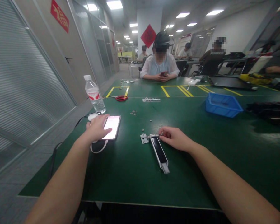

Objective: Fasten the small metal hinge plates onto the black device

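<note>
My left hand [96, 127] lies over the left edge of a lit phone [111, 127], fingers spread and the thumb on its screen. A white cable curves from the phone's lower end. My right hand [174, 137] has its fingers closed at the upper right end of a long white-framed device [159, 151] with a dark middle; whatever is between the fingertips is too small to make out. A metal bracket with holes [144, 138] joins the device's upper left end. Small nuts [143, 130] lie just beyond the bracket.
A water bottle [95, 95] stands at the left edge. Red-handled scissors [121, 98], small metal rings [133, 112] and thin white parts [151, 100] lie farther back. A blue bin [223, 105] sits at right. A person holding a phone sits opposite.
</note>
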### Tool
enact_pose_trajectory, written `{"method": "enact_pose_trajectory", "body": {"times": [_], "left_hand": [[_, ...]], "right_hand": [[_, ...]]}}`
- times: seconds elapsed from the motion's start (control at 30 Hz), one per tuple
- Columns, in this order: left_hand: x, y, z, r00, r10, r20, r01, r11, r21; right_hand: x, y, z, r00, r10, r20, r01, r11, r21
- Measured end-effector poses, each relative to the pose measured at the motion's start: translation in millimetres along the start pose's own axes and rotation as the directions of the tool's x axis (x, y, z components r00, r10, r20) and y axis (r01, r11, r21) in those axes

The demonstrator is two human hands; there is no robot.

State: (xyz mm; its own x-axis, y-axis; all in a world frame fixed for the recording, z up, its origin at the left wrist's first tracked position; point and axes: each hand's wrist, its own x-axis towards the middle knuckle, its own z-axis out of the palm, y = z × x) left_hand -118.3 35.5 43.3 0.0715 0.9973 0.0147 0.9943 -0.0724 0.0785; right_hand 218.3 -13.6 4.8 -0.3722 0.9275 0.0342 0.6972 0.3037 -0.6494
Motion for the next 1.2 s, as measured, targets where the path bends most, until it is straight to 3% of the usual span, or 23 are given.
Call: {"method": "enact_pose_trajectory", "body": {"times": [0.07,0.17,0.3,0.7,0.9,1.2], "left_hand": [[-4.7,22.9,6.8,0.979,0.175,-0.102,-0.182,0.981,-0.064],[-16.9,59.7,21.1,0.885,0.435,-0.168,-0.462,0.865,-0.193],[-32.6,91.2,33.8,0.808,0.575,-0.132,-0.588,0.769,-0.252],[-33.1,100.8,44.1,0.806,0.570,-0.158,-0.589,0.752,-0.294],[-33.2,107.6,45.6,0.807,0.547,-0.223,-0.590,0.764,-0.261],[-30.8,107.9,49.7,0.814,0.543,-0.205,-0.580,0.758,-0.298]], "right_hand": [[0.0,-0.4,-0.5,1.000,-0.004,0.002,0.004,1.000,0.006],[0.3,0.4,-0.3,1.000,-0.005,0.000,0.005,1.000,0.011],[0.6,2.0,0.4,1.000,-0.014,-0.008,0.014,1.000,-0.002],[1.7,5.1,1.3,0.999,-0.041,-0.033,0.041,0.999,-0.016],[1.2,0.0,0.7,0.997,-0.063,-0.042,0.061,0.997,-0.042],[0.4,0.3,0.7,0.997,-0.067,-0.048,0.065,0.997,-0.043]]}}
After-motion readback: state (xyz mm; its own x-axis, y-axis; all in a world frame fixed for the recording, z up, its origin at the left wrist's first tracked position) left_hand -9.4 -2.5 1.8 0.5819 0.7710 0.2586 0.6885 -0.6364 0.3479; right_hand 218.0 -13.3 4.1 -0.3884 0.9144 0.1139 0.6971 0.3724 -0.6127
